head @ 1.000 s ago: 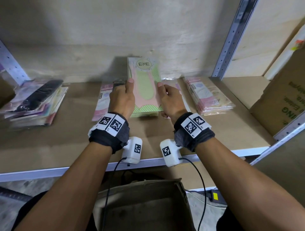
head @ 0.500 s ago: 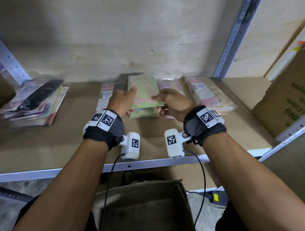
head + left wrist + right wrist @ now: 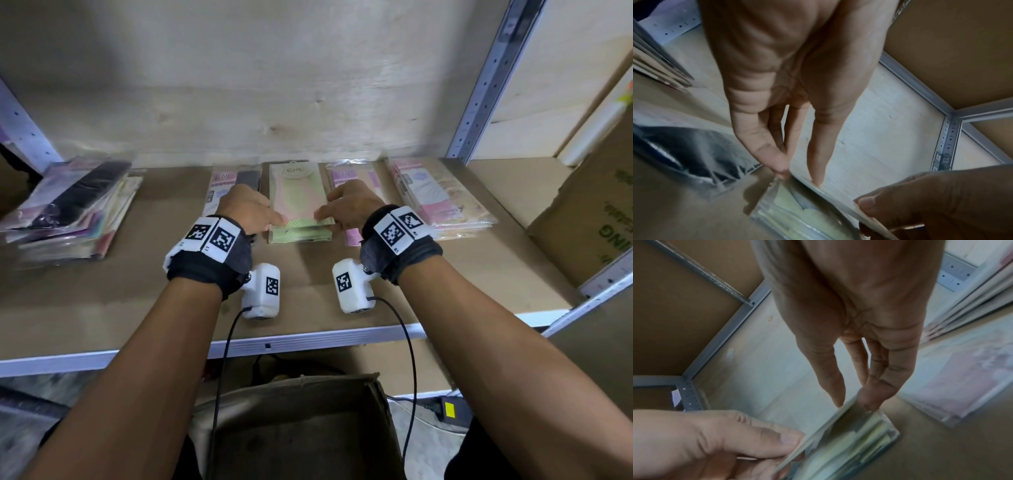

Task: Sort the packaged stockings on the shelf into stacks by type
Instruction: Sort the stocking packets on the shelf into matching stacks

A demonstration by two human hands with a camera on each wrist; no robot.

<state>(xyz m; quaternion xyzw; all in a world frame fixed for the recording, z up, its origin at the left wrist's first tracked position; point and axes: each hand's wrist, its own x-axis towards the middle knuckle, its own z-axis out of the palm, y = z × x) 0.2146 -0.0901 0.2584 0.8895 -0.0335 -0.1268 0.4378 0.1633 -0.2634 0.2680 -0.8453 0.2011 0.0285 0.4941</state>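
A green-and-pink stocking packet [image 3: 296, 192] lies almost flat on top of a stack of the same green packets [image 3: 301, 235] in the middle of the shelf. My left hand [image 3: 274, 219] pinches its near left corner and my right hand [image 3: 322, 219] pinches its near right corner. In the left wrist view my left hand [image 3: 795, 177] has thumb and fingers on the packet's edge [image 3: 830, 193], above the green stack [image 3: 797, 216]. In the right wrist view my right hand [image 3: 855, 404] grips the opposite edge over the green stack [image 3: 857, 443].
A pink-and-black packet [image 3: 236, 180] lies left of the green stack and a pink packet [image 3: 356, 176] right of it. A stack of pink packets [image 3: 435, 198] sits further right, a mixed heap [image 3: 68, 209] far left. A cardboard box [image 3: 589, 219] stands at the right.
The green-and-pink packet stood upright near the back wall; both hands have tipped it forward and lowered it onto the green stack, moving back toward me.
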